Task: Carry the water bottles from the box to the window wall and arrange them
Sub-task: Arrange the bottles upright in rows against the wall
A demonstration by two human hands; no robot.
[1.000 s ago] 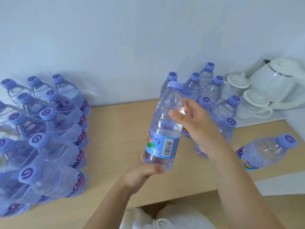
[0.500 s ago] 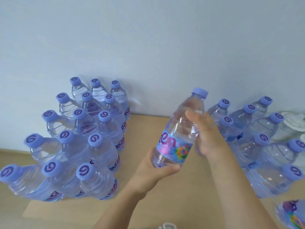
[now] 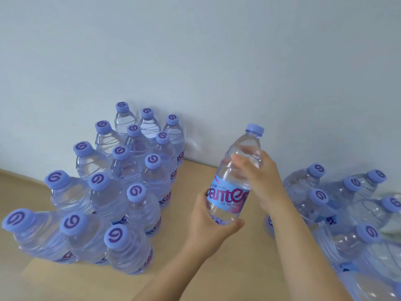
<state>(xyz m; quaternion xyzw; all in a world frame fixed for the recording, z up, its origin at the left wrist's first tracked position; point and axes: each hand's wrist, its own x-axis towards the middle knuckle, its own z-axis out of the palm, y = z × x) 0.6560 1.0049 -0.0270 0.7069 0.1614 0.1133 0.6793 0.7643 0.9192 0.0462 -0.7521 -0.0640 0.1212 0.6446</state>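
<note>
Holding one clear plastic water bottle with a lilac cap and a blue label in the air, the person has both hands on it: the left hand grasps its base from below, and the right hand has its fingers curled around the upper body. Compared with one second ago, the view has turned to the left, so the white kettle and the lidded cups are gone and the big block of upright clear bottles with lilac caps by the pale wall now stands fully in view. The bottle was also rotated in the hands: before the barcode faced the camera, now the pink letters of the label do. It is tilted, with the cap leaning toward the wall, above the bare strip of the light wooden surface between the big block and a smaller group of the same bottles on the right. I think this means the carrying is finished for this bottle and the placing is next, probably beside the right edge of the big block. Many bottles are already arranged.
</note>
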